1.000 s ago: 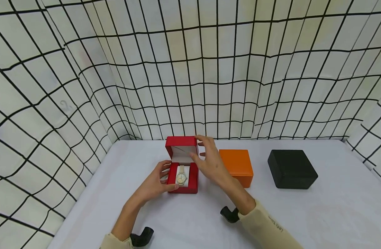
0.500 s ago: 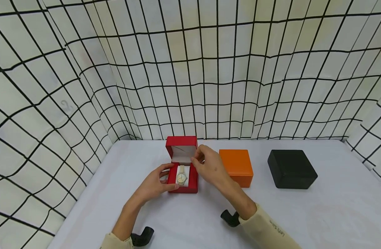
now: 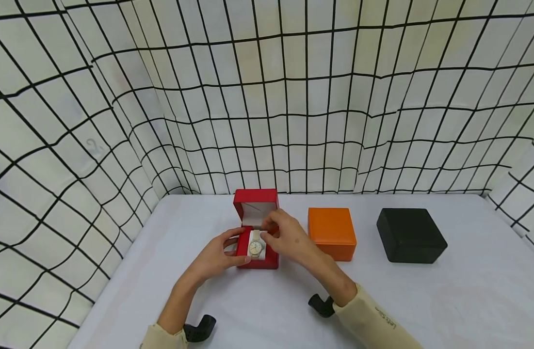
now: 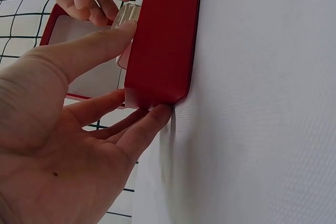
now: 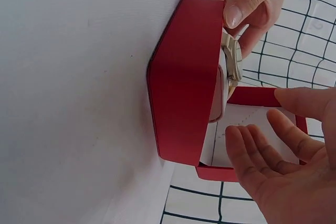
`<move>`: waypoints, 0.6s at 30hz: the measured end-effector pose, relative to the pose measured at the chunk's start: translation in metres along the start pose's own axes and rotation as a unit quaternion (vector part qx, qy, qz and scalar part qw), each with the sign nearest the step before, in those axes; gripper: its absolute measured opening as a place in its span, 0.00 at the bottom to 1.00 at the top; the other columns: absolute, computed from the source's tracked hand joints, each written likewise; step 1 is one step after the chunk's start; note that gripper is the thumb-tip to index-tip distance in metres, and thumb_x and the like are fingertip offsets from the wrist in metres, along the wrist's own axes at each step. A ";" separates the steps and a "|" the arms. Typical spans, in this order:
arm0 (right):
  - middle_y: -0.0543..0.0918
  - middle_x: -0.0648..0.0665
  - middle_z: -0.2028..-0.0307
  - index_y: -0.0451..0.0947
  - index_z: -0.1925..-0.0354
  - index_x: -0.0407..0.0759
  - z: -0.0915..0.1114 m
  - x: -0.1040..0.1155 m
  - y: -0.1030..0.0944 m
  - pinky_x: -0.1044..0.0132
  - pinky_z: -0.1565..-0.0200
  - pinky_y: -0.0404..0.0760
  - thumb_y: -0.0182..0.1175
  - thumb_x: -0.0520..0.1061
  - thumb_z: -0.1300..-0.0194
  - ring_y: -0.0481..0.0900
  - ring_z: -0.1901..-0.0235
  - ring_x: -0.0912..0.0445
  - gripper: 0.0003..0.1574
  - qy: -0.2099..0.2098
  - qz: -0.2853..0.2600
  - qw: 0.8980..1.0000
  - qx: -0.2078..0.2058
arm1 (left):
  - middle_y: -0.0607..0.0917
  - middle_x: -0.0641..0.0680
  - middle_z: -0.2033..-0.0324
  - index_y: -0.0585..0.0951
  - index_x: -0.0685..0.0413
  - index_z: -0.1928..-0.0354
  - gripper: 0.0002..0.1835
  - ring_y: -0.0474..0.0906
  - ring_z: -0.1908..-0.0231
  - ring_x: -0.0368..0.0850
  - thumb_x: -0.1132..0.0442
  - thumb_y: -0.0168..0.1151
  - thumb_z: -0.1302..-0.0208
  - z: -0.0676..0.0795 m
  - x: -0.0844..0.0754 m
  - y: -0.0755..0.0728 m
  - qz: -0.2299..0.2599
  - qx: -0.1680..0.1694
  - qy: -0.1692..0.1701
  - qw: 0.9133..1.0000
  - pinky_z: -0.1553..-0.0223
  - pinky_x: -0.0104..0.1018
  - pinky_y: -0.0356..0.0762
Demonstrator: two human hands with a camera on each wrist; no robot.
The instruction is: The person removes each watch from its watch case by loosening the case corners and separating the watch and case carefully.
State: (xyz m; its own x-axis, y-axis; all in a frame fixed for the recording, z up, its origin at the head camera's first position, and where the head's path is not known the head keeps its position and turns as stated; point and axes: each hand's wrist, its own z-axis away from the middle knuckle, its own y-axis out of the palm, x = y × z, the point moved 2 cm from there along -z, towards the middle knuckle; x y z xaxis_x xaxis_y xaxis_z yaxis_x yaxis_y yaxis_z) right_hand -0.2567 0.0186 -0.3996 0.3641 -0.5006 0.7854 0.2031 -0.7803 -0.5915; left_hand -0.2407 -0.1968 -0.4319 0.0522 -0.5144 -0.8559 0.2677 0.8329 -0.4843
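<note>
A red watch box [image 3: 271,259] stands on the white cloth with its lid [image 3: 255,195] raised at the back. In its base, a pale-strapped wristwatch [image 3: 255,248] sits round a white cushion. My left hand [image 3: 216,256] grips the base from the left, thumb over the front rim and fingers along the side. Over the right part of the box is my right hand [image 3: 293,237], its fingertips near the top of the watch. In the right wrist view, the right fingers [image 5: 281,129] are loosely bent and apart from the thumb, with nothing between them.
To the right of the red box stands an orange box [image 3: 331,227], close to the right forearm. A black box [image 3: 410,236] lies farther right. Black wire mesh [image 3: 306,116] over white sheeting rises behind and beside the table.
My right hand has come away from the raised lid's right edge, moving down and left towards the watch. The left hand keeps its hold on the box.
</note>
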 end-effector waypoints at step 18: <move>0.78 0.39 0.35 0.76 0.33 0.42 -0.004 -0.007 0.018 0.49 0.37 0.83 0.69 0.45 0.32 0.75 0.38 0.47 0.31 0.031 0.049 0.996 0.069 | 0.71 0.63 0.26 0.66 0.54 0.22 0.45 0.73 0.31 0.66 0.60 0.76 0.40 0.001 -0.001 0.000 0.002 0.003 0.009 1.000 0.41 0.50 0.85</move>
State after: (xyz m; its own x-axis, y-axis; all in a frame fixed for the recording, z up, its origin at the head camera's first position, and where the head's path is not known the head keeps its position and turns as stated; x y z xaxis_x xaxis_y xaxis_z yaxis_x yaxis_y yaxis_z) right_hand -0.2591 0.0063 -0.4147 0.3320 -0.5979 0.7296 0.2934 -0.6697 -0.6822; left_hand -0.2397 -0.1970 -0.4306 0.0357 -0.5070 -0.8612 0.2738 0.8338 -0.4794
